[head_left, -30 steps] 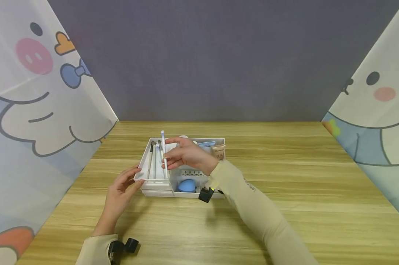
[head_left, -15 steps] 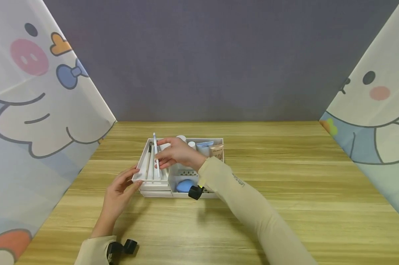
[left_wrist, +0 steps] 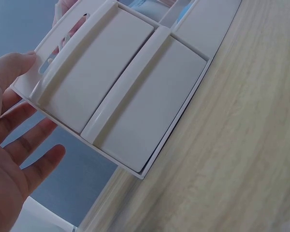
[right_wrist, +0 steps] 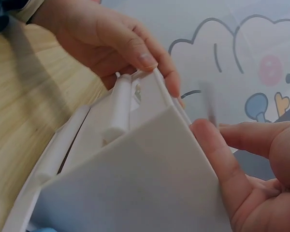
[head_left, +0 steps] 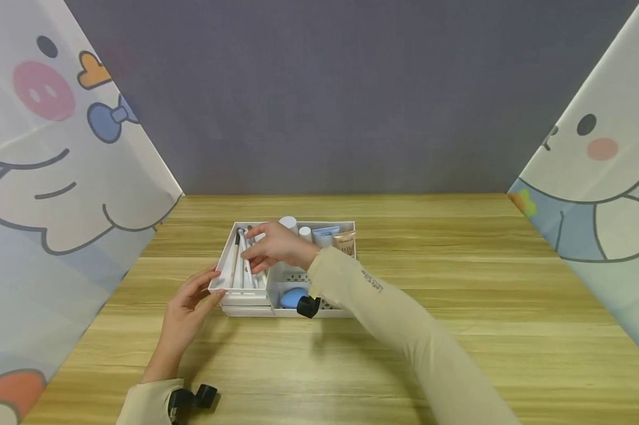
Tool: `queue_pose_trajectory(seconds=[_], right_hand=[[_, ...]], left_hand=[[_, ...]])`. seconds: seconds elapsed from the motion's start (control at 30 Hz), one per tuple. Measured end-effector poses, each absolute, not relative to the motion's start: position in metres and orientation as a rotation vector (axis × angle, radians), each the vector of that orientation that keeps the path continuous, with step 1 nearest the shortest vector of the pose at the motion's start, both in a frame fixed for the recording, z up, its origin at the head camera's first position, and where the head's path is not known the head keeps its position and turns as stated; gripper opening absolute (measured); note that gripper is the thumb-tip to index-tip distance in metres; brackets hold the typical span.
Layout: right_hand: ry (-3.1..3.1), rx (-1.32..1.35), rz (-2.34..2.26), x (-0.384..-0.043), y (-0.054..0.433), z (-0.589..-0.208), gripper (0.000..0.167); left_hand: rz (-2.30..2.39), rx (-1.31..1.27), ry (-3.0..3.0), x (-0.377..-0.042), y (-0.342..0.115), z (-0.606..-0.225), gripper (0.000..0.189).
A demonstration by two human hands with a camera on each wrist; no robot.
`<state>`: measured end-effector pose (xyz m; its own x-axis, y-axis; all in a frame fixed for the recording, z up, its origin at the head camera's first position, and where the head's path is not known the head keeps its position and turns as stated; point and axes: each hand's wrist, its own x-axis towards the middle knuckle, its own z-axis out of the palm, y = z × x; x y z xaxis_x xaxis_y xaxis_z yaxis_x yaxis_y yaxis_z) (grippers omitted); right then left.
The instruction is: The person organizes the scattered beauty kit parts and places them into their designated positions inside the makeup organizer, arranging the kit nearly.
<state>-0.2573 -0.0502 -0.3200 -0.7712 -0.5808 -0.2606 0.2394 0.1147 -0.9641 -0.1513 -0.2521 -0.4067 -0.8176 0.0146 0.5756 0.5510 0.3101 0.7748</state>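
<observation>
A white cosmetics organizer (head_left: 287, 313) stands on the table. Its left side has a top tray over two drawers, whose fronts (left_wrist: 96, 67) fill the left wrist view. My left hand (head_left: 186, 313) grips the tray's front left corner, thumb in front and fingers at the side. Over the tray, my right hand (head_left: 277, 245) pinches a slim white makeup brush (head_left: 247, 271), its lower end inside the tray; in the right wrist view the brush (right_wrist: 209, 99) is blurred. Other brushes (head_left: 235, 265) lie lengthwise in the tray, some partly hidden by my right fingers.
The organizer's right compartments hold a blue egg-shaped makeup sponge (head_left: 292, 298), white-capped bottles (head_left: 288, 224), a light-blue tube (head_left: 325, 235) and a beige tube (head_left: 344, 241). Behind the wooden table (head_left: 457, 283) rises a grey panel (head_left: 351, 100); printed cartoon panels flank it.
My right hand has moved left over the tray and lowered the white brush into it, beside the other brushes. My left hand has kept its grip on the corner.
</observation>
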Motion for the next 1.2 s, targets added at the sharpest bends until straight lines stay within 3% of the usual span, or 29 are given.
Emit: queue_pose_trajectory(seconds=[0.8,1.2], right_hand=[[1.621,-0.443,-1.804,-0.252,-0.038,-0.321,0.058],[1.481,-0.653,-1.872,-0.237,0.009,-0.32,0.051]], left_hand=[[-1.528,-0.493,-2.121,-0.148,-0.25,-0.404,0.039],[-1.541,-0.517,-2.086,-0.15,-0.247,-0.406,0.039]])
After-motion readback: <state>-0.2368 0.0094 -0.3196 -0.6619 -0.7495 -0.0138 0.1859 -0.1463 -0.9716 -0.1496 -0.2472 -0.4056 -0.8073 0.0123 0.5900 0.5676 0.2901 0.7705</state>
